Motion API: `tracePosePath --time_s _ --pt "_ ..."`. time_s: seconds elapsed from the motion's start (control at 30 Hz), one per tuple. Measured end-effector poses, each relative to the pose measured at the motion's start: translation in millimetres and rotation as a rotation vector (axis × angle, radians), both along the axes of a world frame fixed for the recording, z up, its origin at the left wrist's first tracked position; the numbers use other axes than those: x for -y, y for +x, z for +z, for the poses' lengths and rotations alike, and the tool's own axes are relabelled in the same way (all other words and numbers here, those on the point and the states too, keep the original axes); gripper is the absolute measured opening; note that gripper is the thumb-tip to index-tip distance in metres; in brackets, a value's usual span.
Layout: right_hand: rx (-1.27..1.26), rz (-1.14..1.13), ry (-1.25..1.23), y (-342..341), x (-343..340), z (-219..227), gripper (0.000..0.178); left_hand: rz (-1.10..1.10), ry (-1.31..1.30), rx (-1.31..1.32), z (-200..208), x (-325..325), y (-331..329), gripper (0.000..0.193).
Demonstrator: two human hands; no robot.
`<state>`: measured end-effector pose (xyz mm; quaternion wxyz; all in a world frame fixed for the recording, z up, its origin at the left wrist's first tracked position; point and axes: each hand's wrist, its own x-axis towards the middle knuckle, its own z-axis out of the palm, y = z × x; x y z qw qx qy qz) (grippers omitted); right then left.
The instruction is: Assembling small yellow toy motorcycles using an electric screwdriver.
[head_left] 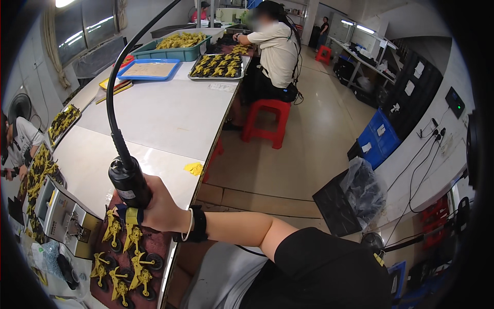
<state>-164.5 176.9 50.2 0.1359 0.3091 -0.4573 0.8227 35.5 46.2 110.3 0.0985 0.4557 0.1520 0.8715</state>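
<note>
Left-edge co-worker: a person in a pale top (28,135), seated beyond the tabletop (170,116).
Far-side trays: loaded with yellow-and-black parts (43,172), lying along the tabletop's left side.
Clear bag: blue pellets (50,253) inside, near the metal box.
Metal box: a small machine (76,226) with a silver-and-brass front, just beside the mat.
Maroon mat: a soft-looking cloth (159,240) at the tabletop's near corner, under the yellow assemblies.
Yellow assemblies: several spiky pieces with black wheels (140,273), lying in loose rows below the right hand. They look like light, stiff plastic; the thin prongs could probably snap, so the thick middle seems the best place to hold, clear of the wheels.
Black corded tool: upright, slightly tilted (128,180), above the top assemblies, its tip hidden. Probably the heaviest thing here, with some pull from the cable (110,98); the smooth barrel suits a full wrap.
Hands: the right (165,206) is closed around the tool's lower barrel; the left is out of view, so its state cannot be told.
Yellow scrap: a small loose bit (193,168) near the tabletop's right edge.
Red stool: under another seated co-worker (275,51), past that edge.
</note>
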Motion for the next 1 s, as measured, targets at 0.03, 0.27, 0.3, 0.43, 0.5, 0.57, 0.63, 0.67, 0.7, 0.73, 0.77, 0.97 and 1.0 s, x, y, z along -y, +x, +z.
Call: tracePosePath --time_s 0.03,0.27,0.3,0.43,0.5,0.57,0.63,0.67,0.7,0.73,0.77,0.97,1.0 --pt "0.000 0.003 -0.001 0 0 1 0.030 -0.090 0.004 0.001 -4 2 2 0.013" --pt "0.016 0.004 0.014 2 -2 4 0.030 -0.727 0.050 0.014 -41 12 10 0.017" --pt "0.009 -0.006 0.020 1 -1 4 0.030 -0.819 0.057 0.014 -46 13 11 0.018" --pt "-0.001 -0.034 0.023 1 -1 3 0.031 -1.192 0.086 0.004 -65 12 13 0.021" --pt "0.010 0.008 0.005 1 -1 1 0.033 -1.382 0.095 0.008 -73 12 15 0.023" --pt "0.005 -0.017 0.023 1 -2 1 0.034 -1.581 0.103 0.013 -79 12 14 0.025" --pt "0.001 -0.050 0.041 2 -4 1 0.035 -1.788 0.112 0.021 -85 13 11 0.028" --pt "0.008 -0.056 0.047 2 -4 3 0.031 -1.887 0.116 0.023 -88 11 8 0.029" --pt "0.016 -0.063 0.053 1 -5 3 0.028 -1.986 0.121 0.025 -92 10 5 0.030" --pt "0.017 -0.069 0.052 0 -7 2 0.028 -2.085 0.127 0.027 -96 9 1 0.031" --pt "0.028 -0.031 0.029 3 -1 7 0.027 -2.159 0.119 0.028 -91 8 5 0.032" --pt "0.028 -0.045 0.015 4 -6 8 0.026 -3.890 -0.903 1.000 -38 -63 -29 0.037" --pt "0.031 -0.045 0.036 4 -6 8 0.027 -3.886 -0.895 1.005 -40 -64 -31 0.037"
